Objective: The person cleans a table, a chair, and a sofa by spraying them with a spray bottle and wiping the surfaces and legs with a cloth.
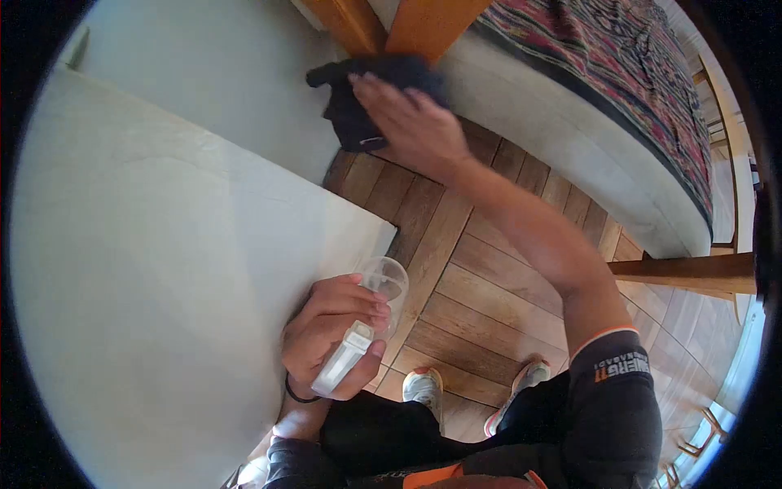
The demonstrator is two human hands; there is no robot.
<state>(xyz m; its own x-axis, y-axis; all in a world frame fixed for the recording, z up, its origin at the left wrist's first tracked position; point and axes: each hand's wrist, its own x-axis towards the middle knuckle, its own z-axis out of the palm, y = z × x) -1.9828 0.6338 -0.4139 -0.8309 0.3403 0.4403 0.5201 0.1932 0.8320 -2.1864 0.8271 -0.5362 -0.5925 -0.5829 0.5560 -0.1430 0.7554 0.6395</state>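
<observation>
My left hand [322,326] is wrapped around a clear spray bottle [386,279] with a white spray head [345,357]. The bottle's rounded clear end sticks out beyond my fingers, and the fingers hide its middle. Farther forward, my right hand [423,130] presses a dark cloth [344,102] against the lower part of a wooden frame [354,24]. Its fingers lie fairly straight over the cloth and are slightly blurred. The cloth hangs beyond the hand on the left, and a small pale mark shows near its lower edge.
A white panel [155,269] with a corner near my left hand fills the left side. Right of the wooden frame is a pale upholstered base [562,122] under a striped patterned cover [603,65]. Wood-look floor tiles [481,310] lie below, with my shoes on them.
</observation>
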